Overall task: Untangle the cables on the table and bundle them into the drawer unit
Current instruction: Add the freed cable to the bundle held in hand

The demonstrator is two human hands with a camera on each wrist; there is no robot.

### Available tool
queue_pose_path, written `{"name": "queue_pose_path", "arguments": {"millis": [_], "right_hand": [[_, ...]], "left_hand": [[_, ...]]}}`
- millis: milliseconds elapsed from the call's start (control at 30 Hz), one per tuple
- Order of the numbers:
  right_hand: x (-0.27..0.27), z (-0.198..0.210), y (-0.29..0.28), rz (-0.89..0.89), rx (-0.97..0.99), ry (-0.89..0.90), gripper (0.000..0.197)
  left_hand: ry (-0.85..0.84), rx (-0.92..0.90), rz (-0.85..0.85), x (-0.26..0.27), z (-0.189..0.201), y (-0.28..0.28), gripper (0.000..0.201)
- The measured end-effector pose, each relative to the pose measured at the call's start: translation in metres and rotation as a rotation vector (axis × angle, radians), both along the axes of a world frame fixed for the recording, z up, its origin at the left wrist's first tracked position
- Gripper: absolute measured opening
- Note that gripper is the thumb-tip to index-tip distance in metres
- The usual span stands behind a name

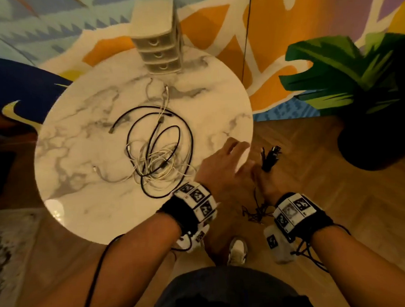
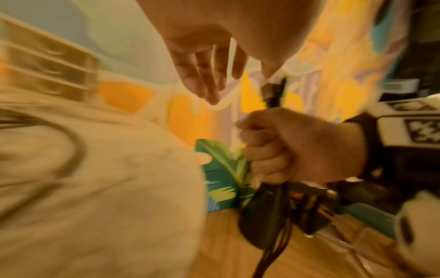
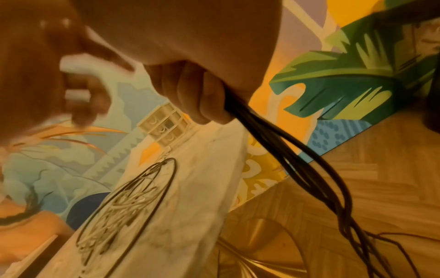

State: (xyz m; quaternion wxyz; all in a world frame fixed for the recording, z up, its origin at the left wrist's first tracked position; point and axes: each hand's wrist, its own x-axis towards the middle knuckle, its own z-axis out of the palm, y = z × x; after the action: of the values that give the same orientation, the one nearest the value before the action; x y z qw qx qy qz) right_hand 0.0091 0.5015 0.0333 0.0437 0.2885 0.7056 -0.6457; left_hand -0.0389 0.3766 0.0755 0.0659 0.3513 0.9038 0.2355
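Note:
On the round marble table (image 1: 81, 158) lies a tangle of black and white cables (image 1: 157, 155), also seen in the right wrist view (image 3: 123, 203). The beige three-drawer unit (image 1: 159, 46) stands at the table's far edge, its drawers closed. My right hand (image 1: 264, 180) is off the table's right edge and grips a bundle of black cables (image 1: 270, 158); plug ends stick up above the fist and loops hang below it (image 3: 297, 165). My left hand (image 1: 234, 152) crosses over beside it, above the table's right rim, fingers straight and holding nothing (image 2: 207, 75).
A large green plant in a dark pot (image 1: 357, 100) stands on the wooden floor to the right. A thin black cord (image 1: 246, 35) hangs down behind the table. My shoe (image 1: 237, 250) is below the hands. A patterned rug (image 1: 6, 243) lies at lower left.

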Motion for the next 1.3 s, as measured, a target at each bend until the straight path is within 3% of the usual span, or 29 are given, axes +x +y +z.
{"name": "queue_pose_path", "arguments": {"millis": [33, 100, 167, 233, 300, 367, 500, 733, 833, 900, 1033, 1167, 1300], "right_hand": [[-0.007, 0.006, -0.009, -0.023, -0.069, -0.011, 0.008], [-0.018, -0.005, -0.023, -0.019, -0.119, -0.022, 0.033], [-0.027, -0.014, -0.037, 0.029, -0.151, 0.001, 0.038], [-0.037, -0.010, -0.060, 0.098, -0.154, 0.007, 0.035], [-0.042, -0.010, -0.080, 0.132, -0.183, 0.026, 0.035], [-0.046, -0.016, -0.097, 0.169, -0.178, 0.005, 0.042], [-0.044, -0.025, -0.117, 0.246, -0.135, -0.071, 0.050], [-0.046, -0.032, -0.163, 0.341, -0.037, -0.160, 0.054], [-0.048, -0.027, -0.181, 0.351, -0.051, -0.223, 0.051], [-0.048, -0.024, -0.189, 0.346, -0.068, -0.225, 0.052], [-0.057, -0.016, -0.199, 0.255, -0.126, -0.172, 0.047], [-0.082, -0.002, -0.198, 0.139, -0.140, -0.116, 0.039], [-0.114, 0.005, -0.188, -0.004, -0.118, -0.069, 0.031]], "left_hand": [[0.019, -0.011, 0.055, -0.006, -0.008, -0.029, 0.034], [0.059, -0.021, 0.157, -0.017, -0.026, -0.089, 0.032], [0.055, -0.079, 0.314, -0.028, -0.043, -0.146, 0.027], [-0.029, -0.200, 0.502, -0.040, -0.055, -0.202, 0.029], [-0.171, -0.363, 0.618, -0.051, -0.064, -0.245, 0.045], [-0.281, -0.503, 0.607, -0.059, -0.074, -0.274, 0.052], [-0.305, -0.658, 0.446, -0.056, -0.095, -0.284, 0.038], [-0.354, -0.592, 0.478, -0.048, -0.102, -0.276, 0.034], [-0.367, -0.637, 0.402, -0.047, -0.088, -0.273, 0.033], [-0.288, -0.560, 0.295, -0.046, -0.070, -0.270, 0.036], [-0.107, -0.216, 0.178, -0.037, -0.009, -0.250, 0.013], [-0.085, 0.093, 0.287, -0.041, 0.036, -0.248, 0.004], [0.132, 0.344, 0.499, -0.071, 0.077, -0.270, 0.014]]}}
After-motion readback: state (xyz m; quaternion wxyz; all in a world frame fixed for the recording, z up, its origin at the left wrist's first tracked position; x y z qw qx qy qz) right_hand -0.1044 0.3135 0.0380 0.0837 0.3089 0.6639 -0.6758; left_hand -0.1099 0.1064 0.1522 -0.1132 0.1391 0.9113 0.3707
